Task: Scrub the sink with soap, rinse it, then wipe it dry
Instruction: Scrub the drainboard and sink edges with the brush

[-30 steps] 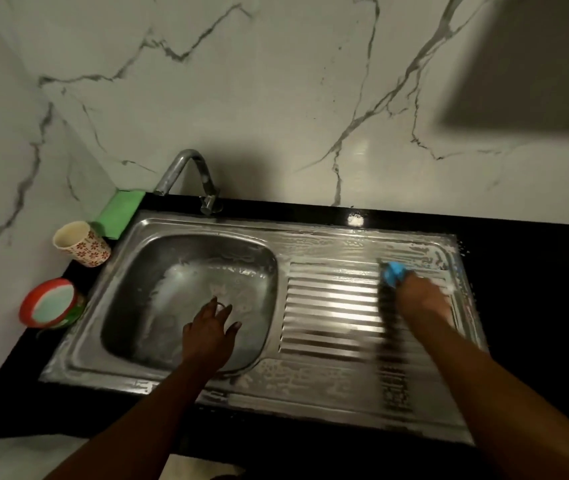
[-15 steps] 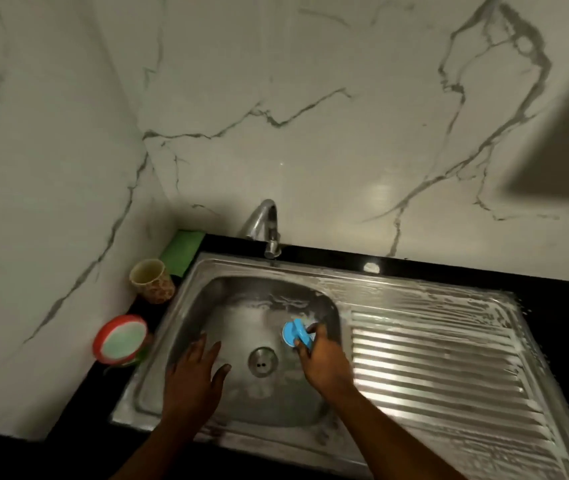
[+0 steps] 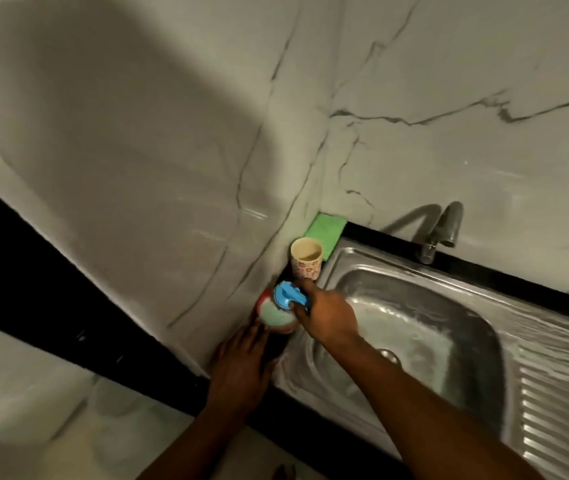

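Reaching left, right hand (image 3: 328, 315) grips blue scrubber (image 3: 288, 295) over soap tub (image 3: 276, 319); left hand (image 3: 241, 362) lies flat beside it.

Scrubber (image 3: 290, 296) in right hand (image 3: 328, 317) grip: bright blue; tub (image 3: 278, 320) just under grip: red rim, pale green fill; cup (image 3: 306, 261) just beyond grip: cream, small red flower print; cloth (image 3: 324, 228) further beyond: plain green; sink (image 3: 432, 306) right of grip: silver steel, white suds streaks, ribbed drainboard; counter (image 3: 179, 358): black; wall (image 3: 137, 133): white marble, grey veins.
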### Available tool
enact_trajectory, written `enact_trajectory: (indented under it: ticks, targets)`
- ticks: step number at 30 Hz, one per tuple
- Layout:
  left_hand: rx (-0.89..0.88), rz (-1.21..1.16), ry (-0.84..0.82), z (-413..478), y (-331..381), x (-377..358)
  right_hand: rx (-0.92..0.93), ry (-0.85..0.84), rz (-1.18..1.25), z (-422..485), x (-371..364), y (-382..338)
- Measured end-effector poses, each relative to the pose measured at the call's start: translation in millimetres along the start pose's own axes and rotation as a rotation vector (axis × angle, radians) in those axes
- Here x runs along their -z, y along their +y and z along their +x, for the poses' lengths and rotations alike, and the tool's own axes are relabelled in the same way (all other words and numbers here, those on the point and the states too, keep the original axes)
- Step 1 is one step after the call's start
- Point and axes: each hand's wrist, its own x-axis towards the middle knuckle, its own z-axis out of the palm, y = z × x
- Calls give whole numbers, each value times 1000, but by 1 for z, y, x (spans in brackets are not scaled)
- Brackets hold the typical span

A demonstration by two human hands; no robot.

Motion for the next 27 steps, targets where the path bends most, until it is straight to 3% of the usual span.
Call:
enact_trajectory:
  ticks: [7,16,19,23,27]
  targets:
    - [25,24,-173,7,-4,-17,-65,-278,-217,27,-17,-29]
    - [4,25,-145,11,-8,-14,-94,-203,-190,27,-26,-29]
    - [-5,40,-122,10,-8,-8,-110,-98,-69,17,-26,-23]
    - [-74,14,-61,8,7,-6,-209,-4,320,-6,-16,-3]
    - [-158,-8,-60,10,51,-12,-380,90,579,-46,12,39]
